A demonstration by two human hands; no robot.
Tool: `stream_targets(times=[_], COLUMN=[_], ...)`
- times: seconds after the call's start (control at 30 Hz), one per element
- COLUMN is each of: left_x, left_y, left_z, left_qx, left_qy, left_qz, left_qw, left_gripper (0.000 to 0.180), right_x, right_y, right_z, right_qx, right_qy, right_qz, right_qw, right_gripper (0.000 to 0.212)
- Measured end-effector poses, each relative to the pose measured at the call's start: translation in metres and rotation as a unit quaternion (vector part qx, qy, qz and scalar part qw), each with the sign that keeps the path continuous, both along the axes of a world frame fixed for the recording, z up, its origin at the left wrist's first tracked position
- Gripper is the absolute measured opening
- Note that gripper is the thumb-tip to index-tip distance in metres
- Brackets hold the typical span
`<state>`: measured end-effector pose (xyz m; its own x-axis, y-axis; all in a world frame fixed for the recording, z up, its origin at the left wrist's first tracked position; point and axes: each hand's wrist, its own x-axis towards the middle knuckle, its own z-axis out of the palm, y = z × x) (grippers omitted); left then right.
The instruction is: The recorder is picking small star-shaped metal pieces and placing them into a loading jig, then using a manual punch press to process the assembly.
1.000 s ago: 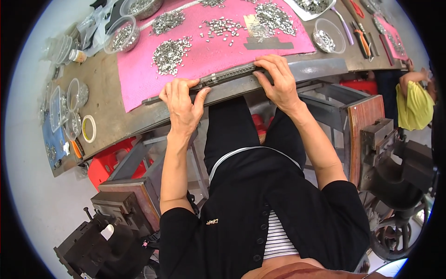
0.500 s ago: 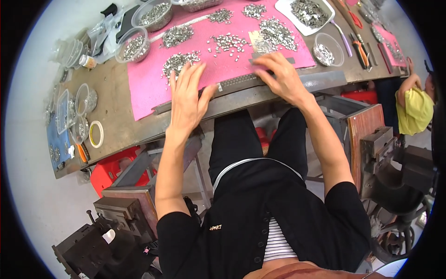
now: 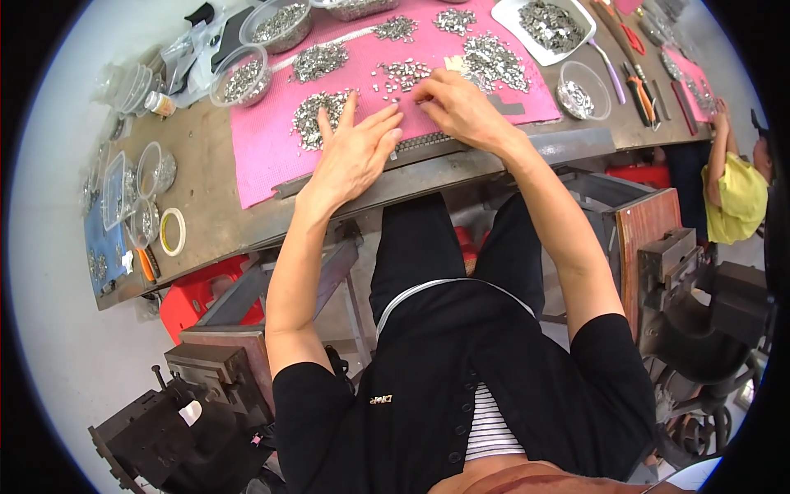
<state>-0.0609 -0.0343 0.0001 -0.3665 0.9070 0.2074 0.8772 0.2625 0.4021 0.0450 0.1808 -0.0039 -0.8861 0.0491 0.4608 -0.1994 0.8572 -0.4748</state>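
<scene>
My left hand (image 3: 355,155) hovers over the near edge of the pink mat (image 3: 257,156) with its fingers spread, holding nothing. Its fingertips come close to a pile of small silvery metal pieces (image 3: 311,123). Bent fingers close up on my right hand (image 3: 467,111), whose tips reach down at a loose scatter of metal pieces (image 3: 401,76); anything between them is hidden. Below both hands, a long dark metal bar (image 3: 426,142) with a row of small notches or pieces lies along the table's near edge. A flat grey plate (image 3: 508,107) rests right of my right hand.
More metal pieces lie heaped on the mat (image 3: 496,64). Clear tubs (image 3: 241,76) stand at the left, a white tray (image 3: 545,31) and a round tub (image 3: 583,90) at the right. Pliers (image 3: 640,95) lie beyond. A person in yellow (image 3: 728,193) works at the far right.
My right hand has moved left and away from me, off the bar to the loose pieces, its fingers drawing together. My left hand has shifted slightly right, its fingers now slanting rightward.
</scene>
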Motion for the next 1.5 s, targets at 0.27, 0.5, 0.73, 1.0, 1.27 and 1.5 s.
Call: stream_targets(times=[0.27, 0.5, 0.73, 1.0, 1.27, 1.5], left_x=[-0.013, -0.017, -0.016, -0.013, -0.016, -0.007], left_y=[0.013, 0.035, 0.043, 0.051, 0.055, 0.040], left_z=[0.003, -0.007, -0.014, -0.017, -0.020, 0.000], left_qx=[0.145, 0.121, 0.126, 0.143, 0.149, 0.137], left_qy=[0.022, 0.111, 0.111, 0.094, 0.117, 0.068], left_qz=[0.086, 0.099, 0.122, 0.137, 0.138, 0.108], left_qw=[0.986, 0.981, 0.978, 0.976, 0.972, 0.982], left_gripper=[0.013, 0.013, 0.011, 0.013, 0.013, 0.012], right_x=[0.012, 0.012, 0.009, 0.006, 0.002, 0.004], right_y=[0.009, 0.009, 0.011, 0.009, 0.009, 0.002], right_z=[0.003, 0.003, 0.000, -0.004, -0.005, -0.005], right_qx=[-0.052, -0.058, -0.034, -0.081, -0.042, 0.033], right_qy=[-0.031, -0.027, -0.021, -0.046, -0.045, 0.013], right_qz=[-0.049, -0.056, -0.062, -0.050, -0.063, -0.084], right_qw=[0.997, 0.996, 0.997, 0.994, 0.996, 0.996], right_gripper=[0.015, 0.015, 0.014, 0.016, 0.016, 0.011])
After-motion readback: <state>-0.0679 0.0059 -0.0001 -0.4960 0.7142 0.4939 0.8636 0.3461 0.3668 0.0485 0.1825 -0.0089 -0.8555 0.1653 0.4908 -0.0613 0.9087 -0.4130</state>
